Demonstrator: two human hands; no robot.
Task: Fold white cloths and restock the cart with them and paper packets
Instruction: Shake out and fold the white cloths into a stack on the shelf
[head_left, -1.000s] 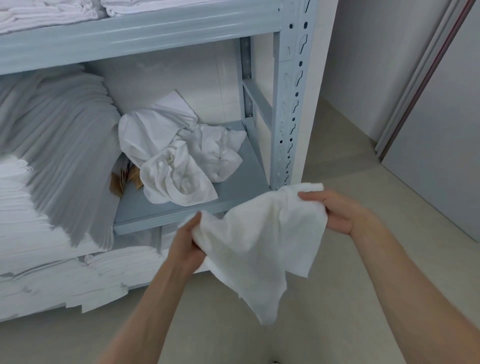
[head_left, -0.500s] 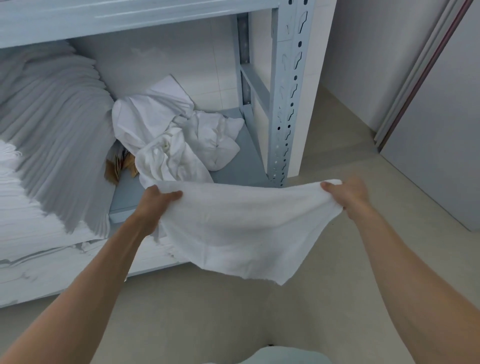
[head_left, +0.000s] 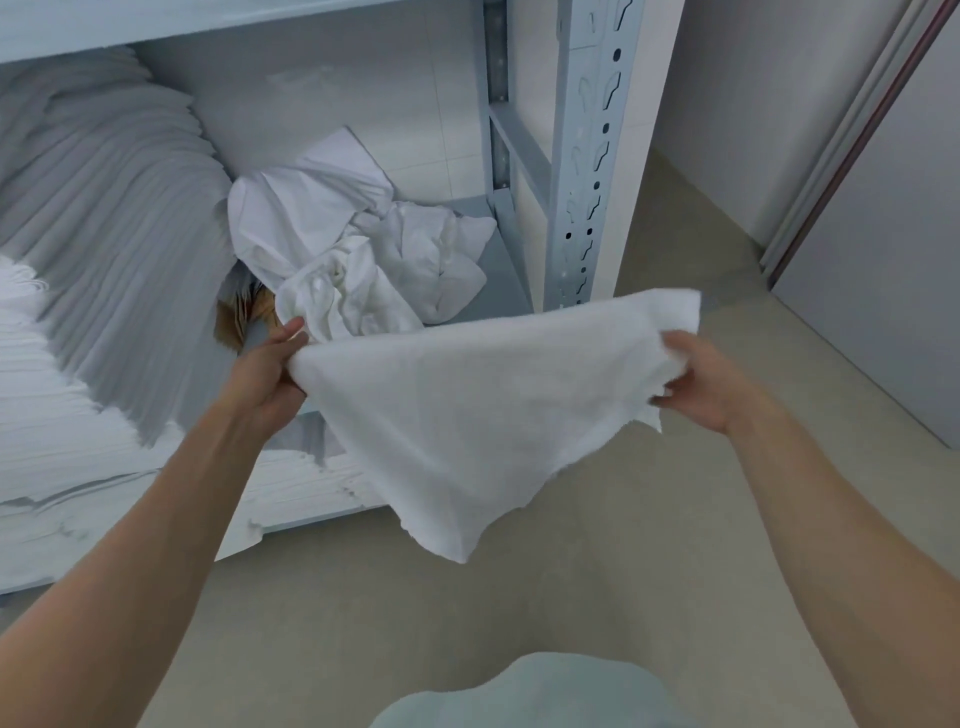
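Observation:
A white cloth (head_left: 478, 415) hangs spread out in front of me, one corner drooping to a point. My left hand (head_left: 270, 369) pinches its left corner and my right hand (head_left: 701, 384) grips its right edge. Behind the cloth, a heap of crumpled white cloths (head_left: 353, 254) lies on the grey metal shelf (head_left: 493, 275). Brown paper packets (head_left: 241, 317) peek out at the left foot of that heap, partly hidden by it and by my left hand.
Tall stacks of folded white linen (head_left: 88, 291) fill the shelf's left side and the level below (head_left: 156, 499). A perforated grey upright post (head_left: 587, 156) stands at the shelf's right end. Beige floor (head_left: 675, 519) runs right to a grey wall panel (head_left: 878, 270).
Both hands drew apart and stretched the bunched cloth wide. Since then it has swung so one corner hangs low, and my right hand has regripped the edge.

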